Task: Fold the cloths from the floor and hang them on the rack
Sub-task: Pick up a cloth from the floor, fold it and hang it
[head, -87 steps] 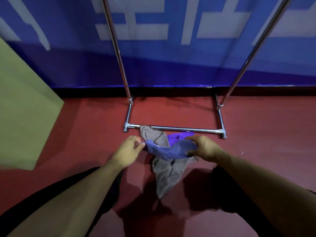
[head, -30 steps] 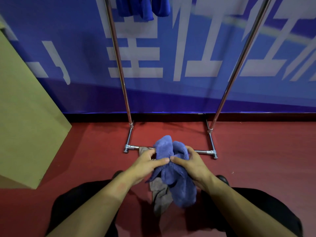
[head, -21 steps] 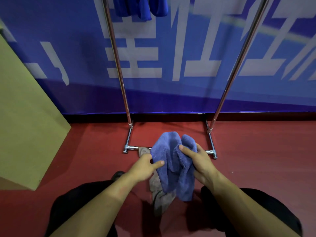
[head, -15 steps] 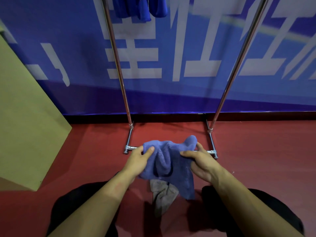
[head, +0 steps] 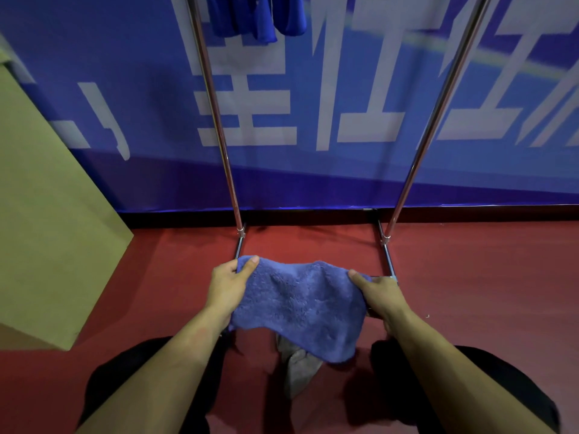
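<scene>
Two hands, left hand (head: 228, 288) and right hand (head: 380, 294), pinching the purple cloth's (head: 297, 305) top corners, spread above the grey cloth (head: 297, 368) on the floor (head: 470, 277); risk: plush edge slipping while folding, dropping short of the rack (head: 216, 120)

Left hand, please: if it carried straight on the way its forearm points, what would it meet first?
Probably the rack base tube, just beyond the left hand, which grips the purple cloth; depth is unclear.

Cloth (head: 297, 305) btwn hands, rack (head: 404, 189) behind.
</scene>
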`<state>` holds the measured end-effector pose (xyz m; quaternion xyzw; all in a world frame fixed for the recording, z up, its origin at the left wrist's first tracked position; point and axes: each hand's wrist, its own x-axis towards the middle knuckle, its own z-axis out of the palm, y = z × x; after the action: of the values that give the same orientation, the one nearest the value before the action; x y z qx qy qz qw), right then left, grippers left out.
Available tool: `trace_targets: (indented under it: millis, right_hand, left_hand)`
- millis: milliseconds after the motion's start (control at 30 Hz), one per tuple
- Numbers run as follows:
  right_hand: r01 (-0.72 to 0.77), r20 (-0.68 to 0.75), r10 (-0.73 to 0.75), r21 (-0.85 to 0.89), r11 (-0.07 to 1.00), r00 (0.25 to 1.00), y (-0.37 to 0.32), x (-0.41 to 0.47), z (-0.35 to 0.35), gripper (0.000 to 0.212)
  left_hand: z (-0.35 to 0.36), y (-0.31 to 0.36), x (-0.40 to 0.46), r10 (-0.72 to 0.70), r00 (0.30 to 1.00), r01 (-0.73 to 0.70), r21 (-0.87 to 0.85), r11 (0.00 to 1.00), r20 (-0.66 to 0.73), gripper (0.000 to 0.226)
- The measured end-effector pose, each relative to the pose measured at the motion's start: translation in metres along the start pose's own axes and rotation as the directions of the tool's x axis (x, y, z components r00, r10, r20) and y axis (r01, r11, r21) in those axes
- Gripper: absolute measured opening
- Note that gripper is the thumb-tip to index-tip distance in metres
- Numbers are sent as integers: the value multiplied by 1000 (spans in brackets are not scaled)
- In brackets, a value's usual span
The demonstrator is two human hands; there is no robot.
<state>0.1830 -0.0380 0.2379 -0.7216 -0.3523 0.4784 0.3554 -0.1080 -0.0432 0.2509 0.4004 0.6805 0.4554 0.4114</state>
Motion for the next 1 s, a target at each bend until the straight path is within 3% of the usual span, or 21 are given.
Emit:
trace_targets:
  millis: [133,233,333,400,533,767,933,1000]
  right_hand:
    - [-54,-4,56,194,979,998,-6,5,-6,44]
    - [-122,111,86,370,921,990,-14,3,-9,28]
    - [-118,220,22,432,894,975,-18,2,-9,21]
    - [-22,220,-84,441,897,972,-16,2,-9,25]
    - [198,61,-228,314,928,972,-15,3,-13,18]
    - [446,-197,-421,111,888,886,-24,-3,-17,25]
    - [478,-167,-448,274,835,878,-34,-13,-17,20]
    - [508,-176,-477,273,817,861,-36,-16,-16,21]
  left_hand:
    - [-10,0,5,-25,999,21,-85,996,-44,39]
    - [-15,1,8,-63,995,48,-169,984,-83,47]
    - [-13,2,12,-102,991,72,-290,954,-89,22]
    - [-14,4,14,-107,994,87,-352,932,-36,9]
    - [-17,2,16,-48,999,44,-302,952,-6,9]
    - [-17,11,11,109,980,-140,-185,973,-168,20]
    - [-15,20,7,163,968,-211,-269,940,-192,2]
    - [-16,21,7,157,970,-213,-337,917,-187,7]
